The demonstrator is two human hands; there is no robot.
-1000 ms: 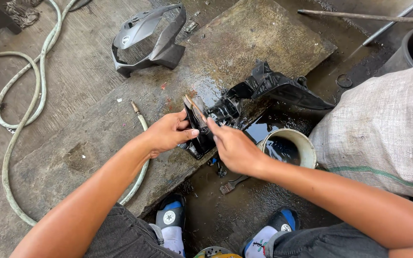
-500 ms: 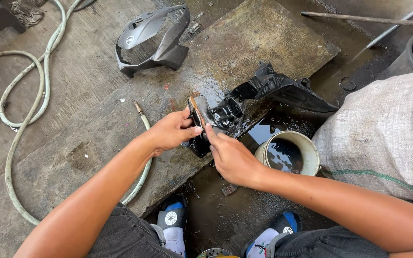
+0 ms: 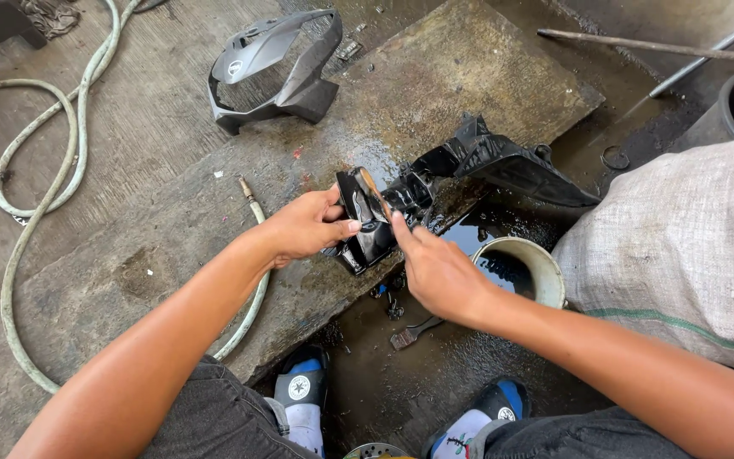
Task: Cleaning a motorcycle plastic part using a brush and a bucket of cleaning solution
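Observation:
A wet black plastic motorcycle panel (image 3: pixel 486 161) lies across a slab's edge, its near end (image 3: pixel 365 234) raised toward me. My left hand (image 3: pixel 306 225) grips that near end from the left, thumb on its face. My right hand (image 3: pixel 435 268) presses a thin brownish strip (image 3: pixel 372 191), apparently abrasive paper, against the panel with the forefinger stretched along it.
A grey headlight cowl (image 3: pixel 273 68) sits at the far left on the concrete slab (image 3: pixel 435 76). A pale hose (image 3: pixel 40 170) loops at left. A small bucket of dark water (image 3: pixel 520 268) stands by my right wrist, a woven sack (image 3: pixel 690 246) right of it. A wrench (image 3: pixel 414 330) lies in the puddle.
My right hand has slid up and to the right along the panel with the strip. My left hand keeps its grip, and the panel's near end has tipped slightly.

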